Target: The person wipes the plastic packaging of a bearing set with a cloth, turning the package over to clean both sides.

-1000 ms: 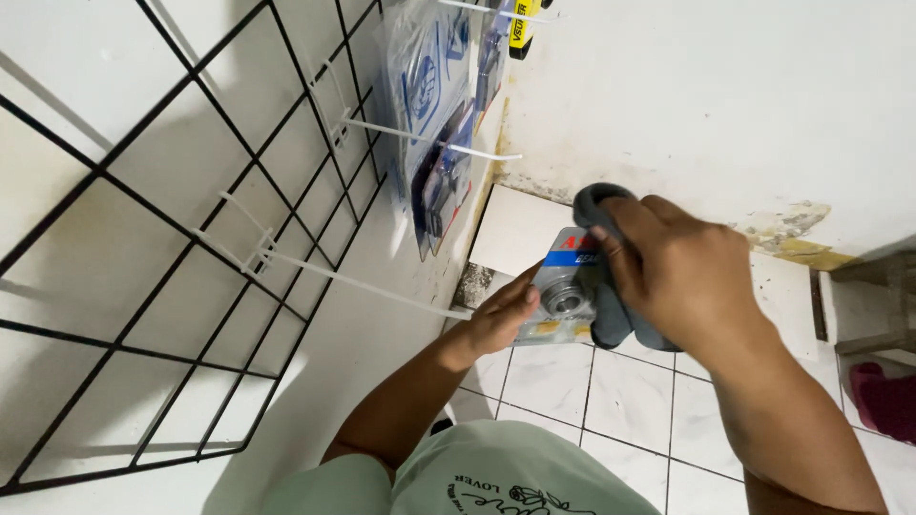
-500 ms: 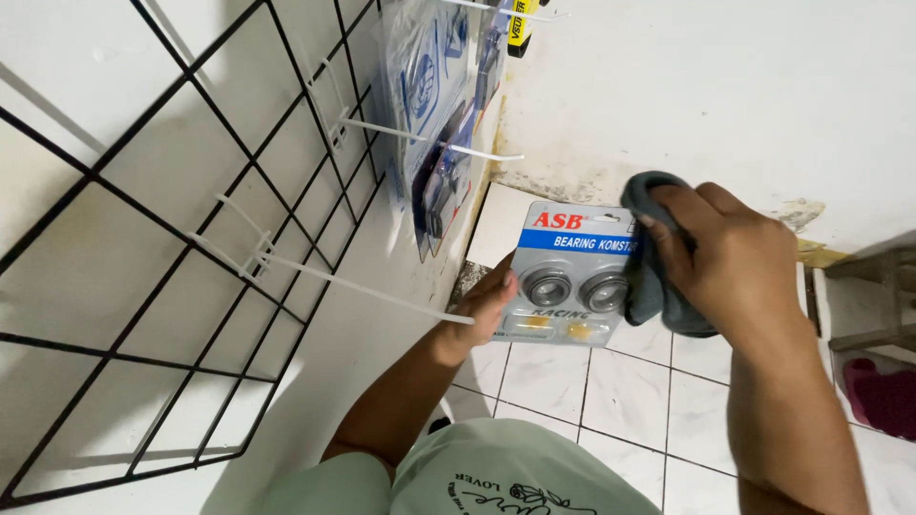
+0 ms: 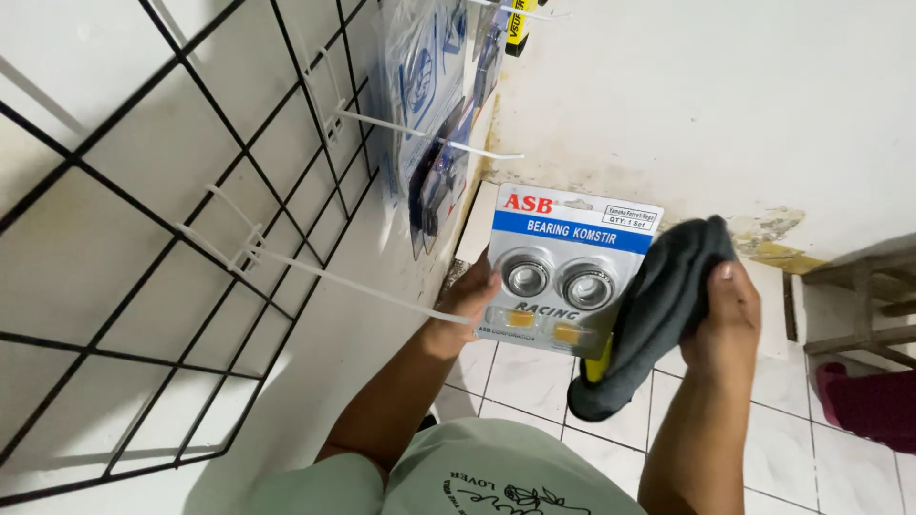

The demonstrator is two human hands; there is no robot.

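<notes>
My left hand [image 3: 465, 307] holds a blister pack [image 3: 563, 272] by its left edge. The pack has a white, blue and red card with two round metal bearings under clear plastic. My right hand [image 3: 722, 319] grips a dark grey cloth [image 3: 649, 315] just right of the pack, the cloth overlapping the pack's right edge. A bit of yellow shows under the cloth at its lower end.
A black wire grid panel [image 3: 191, 238] with white hooks [image 3: 334, 277] covers the wall on the left. More packaged goods [image 3: 434, 124] hang from the upper hooks. White floor tiles [image 3: 534, 372] lie below, a wooden stool [image 3: 863, 305] at right.
My right hand with the cloth has slid off the pack's front to its right side, uncovering the card. The left hand has kept hold of the pack.
</notes>
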